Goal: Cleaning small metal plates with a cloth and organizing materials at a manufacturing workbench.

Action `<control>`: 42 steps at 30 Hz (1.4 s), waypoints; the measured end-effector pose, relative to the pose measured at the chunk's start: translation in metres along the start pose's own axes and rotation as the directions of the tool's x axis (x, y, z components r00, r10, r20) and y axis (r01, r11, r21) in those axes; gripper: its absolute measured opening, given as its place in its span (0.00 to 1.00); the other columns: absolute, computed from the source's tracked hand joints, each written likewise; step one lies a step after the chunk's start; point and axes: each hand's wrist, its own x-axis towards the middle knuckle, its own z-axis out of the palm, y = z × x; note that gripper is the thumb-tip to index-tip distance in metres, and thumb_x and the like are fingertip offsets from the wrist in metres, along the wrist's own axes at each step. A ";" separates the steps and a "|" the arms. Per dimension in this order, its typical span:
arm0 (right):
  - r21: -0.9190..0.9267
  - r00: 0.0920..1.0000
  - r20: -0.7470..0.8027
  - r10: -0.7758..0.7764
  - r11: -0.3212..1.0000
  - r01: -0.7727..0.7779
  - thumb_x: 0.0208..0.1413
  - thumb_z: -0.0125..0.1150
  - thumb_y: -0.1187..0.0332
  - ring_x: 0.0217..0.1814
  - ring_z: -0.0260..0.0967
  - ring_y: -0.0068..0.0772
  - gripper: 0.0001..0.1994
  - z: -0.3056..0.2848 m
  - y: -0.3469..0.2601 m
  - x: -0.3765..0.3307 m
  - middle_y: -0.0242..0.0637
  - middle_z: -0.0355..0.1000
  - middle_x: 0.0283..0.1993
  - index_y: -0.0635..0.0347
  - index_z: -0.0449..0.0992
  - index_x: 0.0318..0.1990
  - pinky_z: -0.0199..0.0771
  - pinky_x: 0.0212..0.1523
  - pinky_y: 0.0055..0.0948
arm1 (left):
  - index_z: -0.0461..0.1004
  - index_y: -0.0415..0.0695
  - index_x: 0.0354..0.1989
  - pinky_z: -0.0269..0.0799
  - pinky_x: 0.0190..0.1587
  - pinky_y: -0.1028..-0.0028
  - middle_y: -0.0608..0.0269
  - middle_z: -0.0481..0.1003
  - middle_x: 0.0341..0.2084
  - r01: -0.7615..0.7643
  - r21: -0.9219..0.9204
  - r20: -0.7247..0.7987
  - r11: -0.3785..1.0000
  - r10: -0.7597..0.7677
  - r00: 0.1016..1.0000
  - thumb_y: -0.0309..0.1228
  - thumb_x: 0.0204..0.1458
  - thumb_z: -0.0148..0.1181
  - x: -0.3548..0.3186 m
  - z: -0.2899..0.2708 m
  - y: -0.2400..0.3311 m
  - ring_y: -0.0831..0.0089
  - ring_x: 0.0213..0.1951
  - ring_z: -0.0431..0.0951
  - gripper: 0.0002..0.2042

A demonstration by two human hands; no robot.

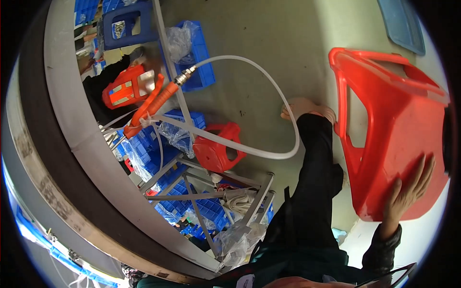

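Observation:
My right hand (410, 192) lies flat on the broad seat of a red plastic stool (384, 144) at the right. Its fingers are stretched out and the thumb is apart from them. The stool appears tilted on its side, with its legs and side openings facing left and away. My left hand is out of view. A black-trousered leg and a foot (312, 110) of mine stand on the floor, left of the stool.
At the left runs a grey metal bench frame (91, 120), with an orange air gun (156, 103) and a looping clear hose (283, 91). Blue crates (204, 53), a smaller red stool (218, 149) and a person in an orange vest (125, 86) are beyond. A blue tray (401, 24) lies far right.

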 end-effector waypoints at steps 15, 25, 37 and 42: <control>-0.025 1.000 -0.012 -0.009 1.000 0.009 0.54 0.29 0.45 0.64 0.42 0.45 0.31 0.004 0.012 -0.004 0.43 0.45 0.63 0.56 0.52 0.59 0.44 0.59 0.44 | 0.67 0.43 0.40 0.63 0.30 0.79 0.65 0.64 0.28 -0.136 0.247 -0.185 0.959 0.184 0.965 0.36 0.53 0.41 -0.002 -0.003 -0.029 0.74 0.27 0.65 0.12; -0.037 1.000 -0.026 -0.011 0.999 0.010 0.54 0.30 0.48 0.63 0.45 0.45 0.28 0.003 0.013 -0.003 0.41 0.48 0.62 0.52 0.52 0.59 0.49 0.58 0.46 | 0.67 0.43 0.37 0.61 0.27 0.78 0.68 0.63 0.23 -0.215 0.428 -0.195 0.878 0.321 0.927 0.35 0.53 0.41 0.029 0.053 -0.020 0.76 0.23 0.63 0.11; 0.005 0.998 -0.060 -0.011 1.000 0.011 0.54 0.38 0.55 0.67 0.34 0.44 0.28 -0.018 -0.005 0.005 0.43 0.40 0.64 0.56 0.49 0.60 0.33 0.61 0.45 | 0.66 0.47 0.33 0.58 0.15 0.80 0.71 0.63 0.17 0.087 0.125 -0.262 0.988 -0.052 0.964 0.37 0.50 0.44 -0.010 0.117 0.076 0.80 0.15 0.62 0.09; 0.006 0.998 -0.013 0.062 0.998 -0.062 0.53 0.43 0.58 0.64 0.41 0.45 0.26 -0.010 -0.013 0.008 0.45 0.45 0.62 0.60 0.54 0.57 0.43 0.59 0.46 | 0.63 0.43 0.26 0.61 0.22 0.80 0.70 0.65 0.20 -0.097 0.048 -0.127 0.994 0.102 0.987 0.31 0.53 0.46 -0.038 0.100 0.089 0.82 0.21 0.62 0.07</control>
